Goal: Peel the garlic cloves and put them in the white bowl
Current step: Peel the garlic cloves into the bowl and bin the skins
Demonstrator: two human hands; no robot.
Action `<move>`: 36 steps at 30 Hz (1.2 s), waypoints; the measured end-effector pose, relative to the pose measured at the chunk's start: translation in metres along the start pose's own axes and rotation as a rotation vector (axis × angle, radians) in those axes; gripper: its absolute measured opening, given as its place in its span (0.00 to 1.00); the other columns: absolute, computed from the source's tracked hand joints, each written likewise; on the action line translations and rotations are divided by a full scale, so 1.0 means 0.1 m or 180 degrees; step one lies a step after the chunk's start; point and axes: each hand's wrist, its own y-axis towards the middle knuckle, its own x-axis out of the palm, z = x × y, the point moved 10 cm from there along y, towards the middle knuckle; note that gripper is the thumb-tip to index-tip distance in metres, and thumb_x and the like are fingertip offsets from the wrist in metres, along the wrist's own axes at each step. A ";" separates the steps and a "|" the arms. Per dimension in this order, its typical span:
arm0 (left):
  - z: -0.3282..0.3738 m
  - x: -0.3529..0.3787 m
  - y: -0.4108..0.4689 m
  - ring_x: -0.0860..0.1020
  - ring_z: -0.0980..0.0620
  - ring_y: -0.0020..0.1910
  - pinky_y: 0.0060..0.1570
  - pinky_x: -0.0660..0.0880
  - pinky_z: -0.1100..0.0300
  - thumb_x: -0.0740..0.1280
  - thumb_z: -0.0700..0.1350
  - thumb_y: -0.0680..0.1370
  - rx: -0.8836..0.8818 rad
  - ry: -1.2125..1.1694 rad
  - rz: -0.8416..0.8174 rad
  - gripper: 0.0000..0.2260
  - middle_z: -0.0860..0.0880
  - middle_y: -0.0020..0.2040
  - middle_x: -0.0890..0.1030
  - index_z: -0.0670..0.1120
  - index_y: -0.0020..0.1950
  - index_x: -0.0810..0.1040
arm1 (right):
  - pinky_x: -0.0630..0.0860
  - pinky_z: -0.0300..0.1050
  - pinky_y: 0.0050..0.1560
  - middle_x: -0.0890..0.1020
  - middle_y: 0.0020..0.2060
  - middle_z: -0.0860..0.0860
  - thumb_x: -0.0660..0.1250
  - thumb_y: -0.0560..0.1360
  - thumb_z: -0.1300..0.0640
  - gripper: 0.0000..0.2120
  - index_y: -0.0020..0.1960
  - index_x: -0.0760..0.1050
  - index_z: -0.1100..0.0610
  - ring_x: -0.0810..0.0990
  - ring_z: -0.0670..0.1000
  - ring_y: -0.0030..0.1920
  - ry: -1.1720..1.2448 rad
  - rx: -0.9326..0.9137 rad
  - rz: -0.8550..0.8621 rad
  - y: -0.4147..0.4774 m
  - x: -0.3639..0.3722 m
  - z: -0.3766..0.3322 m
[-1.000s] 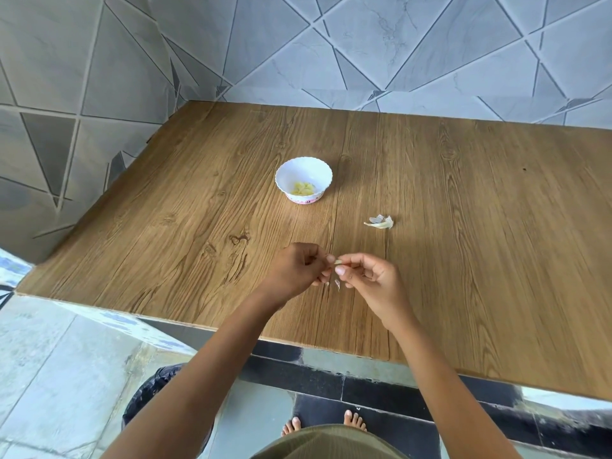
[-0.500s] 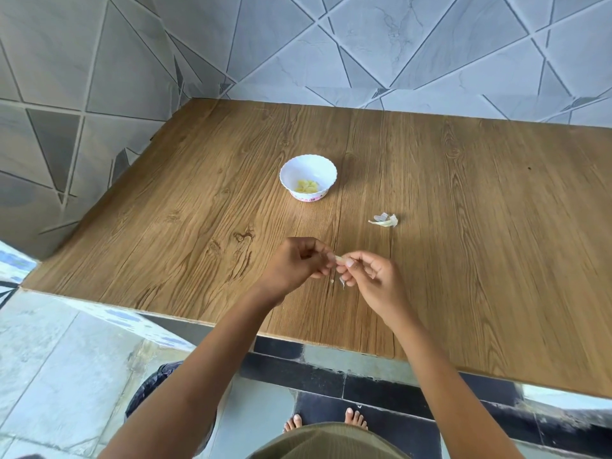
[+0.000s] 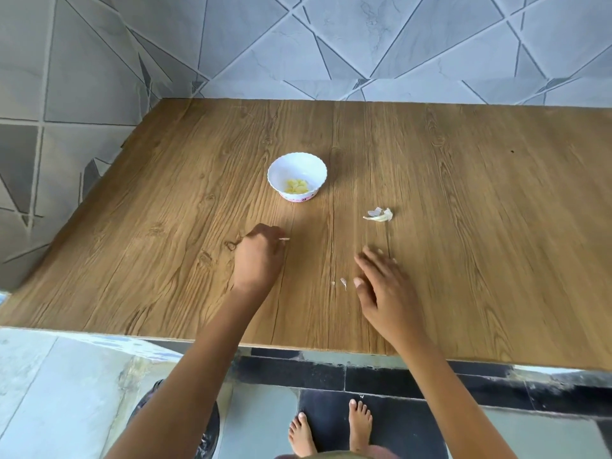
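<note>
Change: the hands, joined on one clove 0.5 s ago, have parted | left hand (image 3: 258,260) pinches pale clove (image 3: 284,239), short of white bowl (image 3: 297,162); judged peeled, drop next | right hand (image 3: 381,286) spread, holding nothing | Count on bench (image 3: 463,226): one bowl, one garlic remnant (image 3: 379,215), two skin scraps (image 3: 343,282); bowl's peeled cloves (image 3: 297,186) uncountable.

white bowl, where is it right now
In the head view the bowl sits near the middle of the table, just beyond the left hand and to the left of the garlic skins.
</note>
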 end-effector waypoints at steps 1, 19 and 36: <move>0.13 0.00 -0.05 0.81 0.43 0.38 0.37 0.76 0.58 0.67 0.31 0.71 0.0241 -0.0106 0.0013 0.10 0.42 0.46 0.83 0.40 0.49 0.83 | 0.58 0.52 0.71 0.70 0.70 0.55 0.53 0.79 0.49 0.23 0.69 0.71 0.58 0.67 0.54 0.71 0.0100 0.0021 0.0005 0.00 -0.02 0.00; 1.00 0.47 -0.74 0.82 0.47 0.42 0.41 0.78 0.59 0.71 0.34 0.71 0.2095 0.0250 -0.1539 0.08 0.46 0.46 0.83 0.42 0.48 0.84 | 0.69 0.36 0.64 0.76 0.63 0.48 0.62 0.79 0.60 0.17 0.68 0.71 0.57 0.74 0.49 0.65 0.1588 0.0518 0.0256 -0.19 -0.30 0.10; 1.48 0.27 -0.39 0.82 0.53 0.39 0.43 0.78 0.55 0.64 0.40 0.69 0.0851 -0.0809 -0.1405 0.12 0.52 0.40 0.85 0.48 0.46 0.84 | 0.77 0.37 0.31 0.82 0.30 0.53 0.55 0.81 0.57 0.17 0.43 0.78 0.64 0.78 0.47 0.31 0.7046 0.3245 -0.0085 -0.02 0.12 -0.14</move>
